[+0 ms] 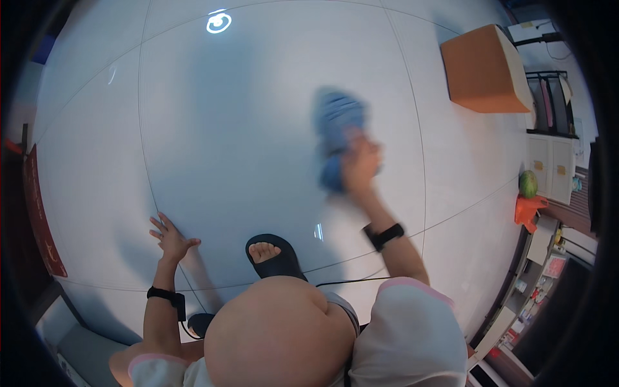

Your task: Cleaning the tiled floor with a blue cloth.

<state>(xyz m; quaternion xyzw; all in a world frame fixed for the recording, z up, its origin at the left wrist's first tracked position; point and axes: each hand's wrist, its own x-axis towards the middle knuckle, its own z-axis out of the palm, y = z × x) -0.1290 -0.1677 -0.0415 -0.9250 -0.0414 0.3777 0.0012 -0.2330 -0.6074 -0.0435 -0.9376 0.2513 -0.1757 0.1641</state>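
Note:
Pressed to the glossy white tiled floor (271, 155), a bunched blue cloth (340, 113) lies under and in front of my right hand (362, 164). The hand grips it, both blurred by motion, with part of the cloth hidden beneath the palm. Its fingers are hard to make out. To the left, my left hand (171, 242) rests on the floor by a tile seam, fingers spread and nothing in them. A black strap (385, 237) circles the right wrist, and another black strap (166, 297) the left.
My bare knee (267, 332) and a black slipper (287, 261) are between my arms. An orange-brown box-shaped piece (480, 74) stands at the far right. Beyond are a watermelon (528, 184), a red bag (529, 211) and white cabinets (550, 164). A red mat (42, 216) lies far left.

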